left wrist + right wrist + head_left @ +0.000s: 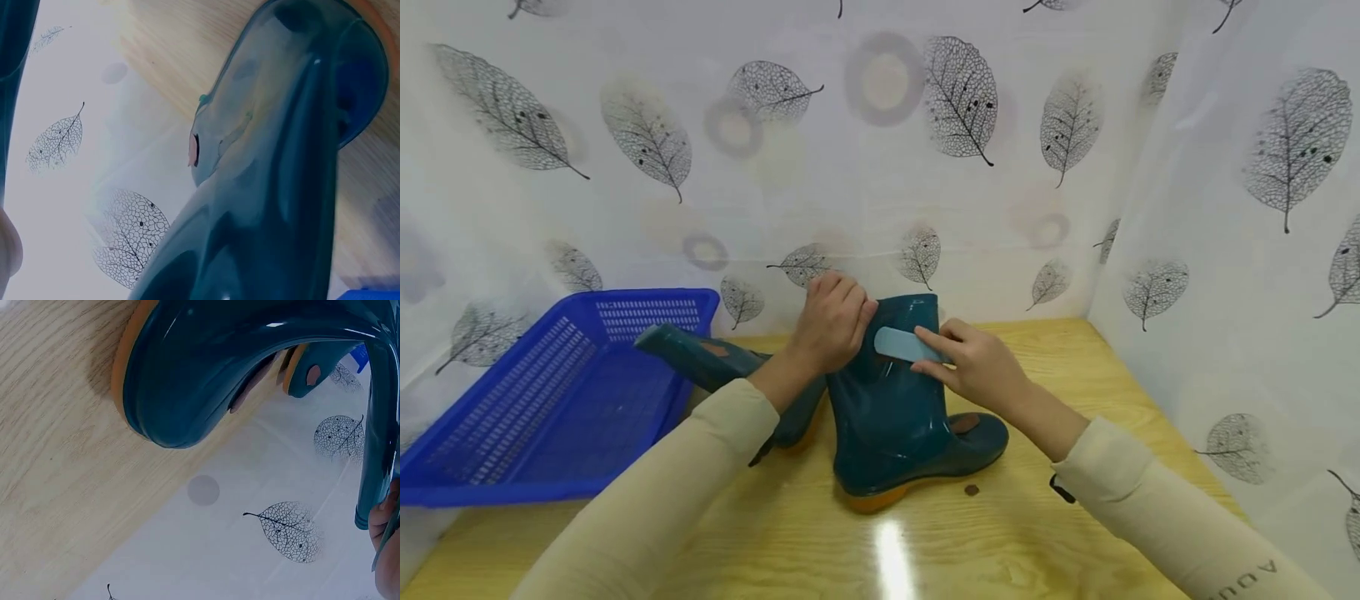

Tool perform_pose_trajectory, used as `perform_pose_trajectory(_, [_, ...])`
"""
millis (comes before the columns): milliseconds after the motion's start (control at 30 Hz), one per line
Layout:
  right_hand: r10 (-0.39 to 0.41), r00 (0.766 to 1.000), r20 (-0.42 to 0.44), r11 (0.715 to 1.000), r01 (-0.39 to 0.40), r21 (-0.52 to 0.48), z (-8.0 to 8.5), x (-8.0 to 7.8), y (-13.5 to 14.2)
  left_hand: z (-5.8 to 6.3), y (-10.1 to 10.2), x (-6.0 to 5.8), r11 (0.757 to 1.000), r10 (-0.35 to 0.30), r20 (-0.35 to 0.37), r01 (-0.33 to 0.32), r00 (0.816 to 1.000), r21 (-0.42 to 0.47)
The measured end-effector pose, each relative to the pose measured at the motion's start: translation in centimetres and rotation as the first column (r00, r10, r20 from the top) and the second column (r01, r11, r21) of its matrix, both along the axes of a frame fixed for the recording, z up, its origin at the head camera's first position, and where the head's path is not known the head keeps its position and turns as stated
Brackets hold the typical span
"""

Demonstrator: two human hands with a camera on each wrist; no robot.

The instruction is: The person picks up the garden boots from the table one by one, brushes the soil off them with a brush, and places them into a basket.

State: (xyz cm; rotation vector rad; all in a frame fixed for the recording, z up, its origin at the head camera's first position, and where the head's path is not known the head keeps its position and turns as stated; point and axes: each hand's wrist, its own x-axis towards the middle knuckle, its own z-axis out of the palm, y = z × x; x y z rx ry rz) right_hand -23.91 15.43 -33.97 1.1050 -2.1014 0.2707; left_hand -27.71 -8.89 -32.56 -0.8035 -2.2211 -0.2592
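A dark green rubber boot with an orange sole stands upright on the wooden table, toe pointing right. My left hand grips the top of its shaft, fingers curled over the rim. Between thumb and fingers, my right hand pinches a flat light-blue round-ended piece, laid against the upper shaft. Its far end is hidden by the hand. A brown patch marks the boot's toe. The second green boot leans behind my left forearm, its shaft tilted left over the basket edge, with a brown patch on it.
A blue plastic basket with slotted walls stands at the left. On the wooden table, a small brown bit lies by the upright boot. Leaf-printed sheeting closes off the back and right side.
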Motion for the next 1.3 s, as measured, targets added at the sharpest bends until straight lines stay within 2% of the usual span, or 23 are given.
perform_pose_trajectory(100, [0.043,0.999,0.0,0.998,-0.043,0.043,0.2,0.1,0.5,0.0,0.0,0.0,1.0,0.006,0.011,-0.006,1.0,-0.004])
perform_pose_trajectory(200, [0.047,0.999,-0.004,0.996,-0.046,0.072,0.5,0.1,1.2,0.0,-0.2,0.0,1.0,0.005,0.015,-0.005,1.0,-0.003])
perform_pose_trajectory(333, [0.004,1.0,0.006,1.0,-0.004,0.011,1.0,0.2,1.3,0.0,-0.4,0.0,1.0,-0.004,0.013,0.004,1.0,0.023])
perform_pose_trajectory(467, [-0.018,1.0,0.013,0.999,0.019,-0.026,1.1,0.2,0.2,0.2,-0.4,0.1,1.0,0.004,0.01,-0.004,1.0,0.023])
perform_pose_trajectory(600, [0.029,0.999,-0.016,0.999,-0.028,0.022,0.8,0.4,-0.4,0.4,-0.3,0.2,1.0,0.008,0.002,-0.008,1.0,0.013])
perform_pose_trajectory(733, [0.09,0.996,-0.028,0.993,-0.088,0.084,0.5,0.7,0.2,0.4,-0.2,0.4,1.0,0.002,0.013,-0.002,1.0,-0.002])
perform_pose_trajectory(900, [0.036,0.999,-0.031,0.994,-0.032,0.108,1.0,0.6,1.3,0.1,-0.3,0.4,1.0,-0.005,0.008,0.005,1.0,0.011])
perform_pose_trajectory(1000, [-0.026,1.0,-0.016,0.999,0.027,0.024,1.4,0.3,1.4,0.1,-0.3,0.3,0.999,-0.019,-0.015,0.02,1.0,0.025])
perform_pose_trajectory(1100, [-0.046,0.999,0.003,0.997,0.046,-0.061,1.3,-0.1,0.8,0.1,-0.3,0.3,0.999,-0.025,-0.035,0.025,0.999,0.027])
perform_pose_trajectory(1167, [-0.041,0.999,0.008,0.998,0.041,-0.057,1.0,-0.1,0.3,0.2,-0.3,0.3,1.0,-0.019,-0.043,0.02,0.999,0.02])
perform_pose_trajectory(1300, [0.012,1.0,0.007,1.0,-0.013,0.028,0.4,0.3,-0.1,0.1,-0.2,0.3,1.0,-0.013,-0.056,0.012,0.998,-0.014])
